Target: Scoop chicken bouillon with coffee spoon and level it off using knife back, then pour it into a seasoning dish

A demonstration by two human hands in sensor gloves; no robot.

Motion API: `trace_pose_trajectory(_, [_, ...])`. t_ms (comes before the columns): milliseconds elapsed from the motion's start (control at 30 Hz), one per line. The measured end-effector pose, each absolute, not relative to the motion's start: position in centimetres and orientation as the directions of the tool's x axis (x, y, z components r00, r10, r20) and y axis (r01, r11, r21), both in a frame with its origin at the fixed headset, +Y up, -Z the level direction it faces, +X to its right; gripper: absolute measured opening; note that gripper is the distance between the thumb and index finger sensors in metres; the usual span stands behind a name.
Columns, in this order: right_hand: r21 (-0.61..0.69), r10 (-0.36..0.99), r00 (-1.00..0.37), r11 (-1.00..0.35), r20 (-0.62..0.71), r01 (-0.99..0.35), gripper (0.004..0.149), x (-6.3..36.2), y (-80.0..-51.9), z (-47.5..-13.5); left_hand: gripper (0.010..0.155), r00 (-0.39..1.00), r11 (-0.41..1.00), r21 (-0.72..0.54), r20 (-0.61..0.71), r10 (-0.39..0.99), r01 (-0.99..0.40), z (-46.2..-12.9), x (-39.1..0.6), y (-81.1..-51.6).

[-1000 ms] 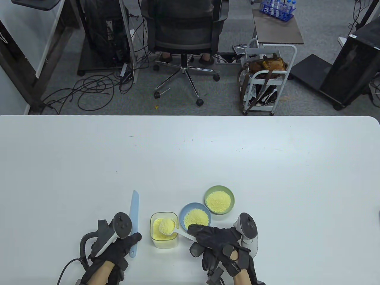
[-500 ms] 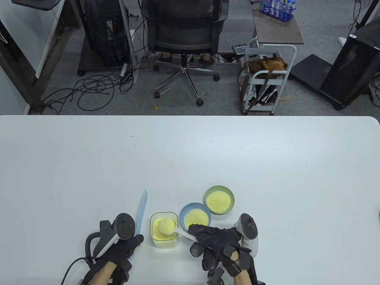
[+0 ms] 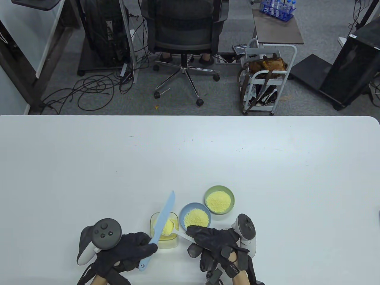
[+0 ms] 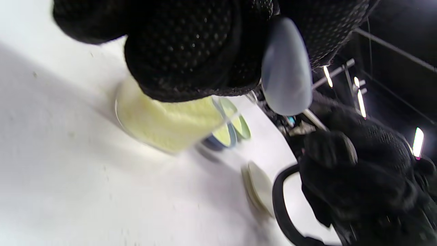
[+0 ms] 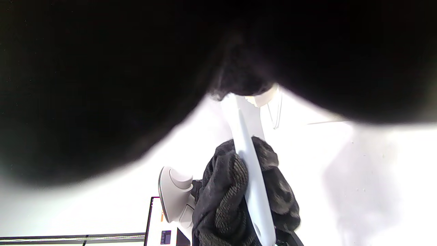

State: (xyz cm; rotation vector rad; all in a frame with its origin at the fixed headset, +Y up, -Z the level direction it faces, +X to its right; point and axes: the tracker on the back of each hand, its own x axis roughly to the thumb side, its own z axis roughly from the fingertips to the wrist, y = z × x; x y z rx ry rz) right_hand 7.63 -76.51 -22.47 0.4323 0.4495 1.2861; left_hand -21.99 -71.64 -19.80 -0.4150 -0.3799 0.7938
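Between the two hands sits a clear container (image 3: pixel 164 234) of yellow chicken bouillon (image 3: pixel 166 241), with both tools crossing above it. On its left, the left hand (image 3: pixel 126 252) has its fingers curled round the handle of a pale blue knife (image 3: pixel 158 228), whose blade slants up and away to the right over the container. On its right, the right hand (image 3: pixel 213 242) pinches the white handle of a coffee spoon (image 3: pixel 178 234); the bowl of the spoon, heaped with bouillon, hangs over the container and lies just beneath the knife blade. Whether blade and heap actually touch cannot be told from above. The left wrist view is blurred, showing only glove, the knife's handle end (image 4: pixel 286 68) and the container (image 4: pixel 164 123) beyond. The right wrist view is mostly dark glove.

Just beyond the right hand stands a blue seasoning dish (image 3: pixel 195 216) holding bouillon, and a green dish (image 3: pixel 219 199), also filled, sits further out, touching or nearly touching it. All rest on the white counter (image 3: pixel 267 166). Past its far edge, an office chair (image 3: pixel 184 38) and a small white cart (image 3: pixel 267 80) stand on the floor.
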Motion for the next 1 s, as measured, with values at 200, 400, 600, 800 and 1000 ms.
trace_pose_trajectory(200, [0.543, 0.975, 0.210, 0.214, -0.069, -0.812, 0.044, 7.7, -76.5, -22.4, 0.048, 0.697, 0.683, -0.489, 0.192, 0.691, -0.543, -19.5, -20.9, -72.1])
trace_pose_trajectory(400, [0.545, 0.972, 0.225, 0.222, -0.062, -0.809, 0.044, 7.9, -76.3, -22.4, 0.048, 0.716, 0.686, -0.488, 0.162, 0.679, -0.540, -19.9, -21.8, -72.1])
trace_pose_trajectory(600, [0.533, 0.973, 0.221, 0.219, -0.062, -0.817, 0.044, 8.2, -76.3, -22.4, 0.048, 0.712, 0.667, -0.485, 0.122, 0.692, -0.565, -20.5, -22.8, -72.3])
trace_pose_trajectory(800, [0.545, 0.970, 0.234, 0.230, -0.062, -0.807, 0.044, 8.1, -76.3, -22.3, 0.047, 0.721, 0.693, -0.412, 0.115, 0.684, -0.592, -20.4, -24.2, -71.4])
trace_pose_trajectory(1000, [0.547, 0.970, 0.237, 0.231, -0.061, -0.805, 0.044, 8.1, -76.3, -22.3, 0.047, 0.763, 0.727, -0.281, -0.029, 0.646, -0.627, -21.4, -26.9, -72.2])
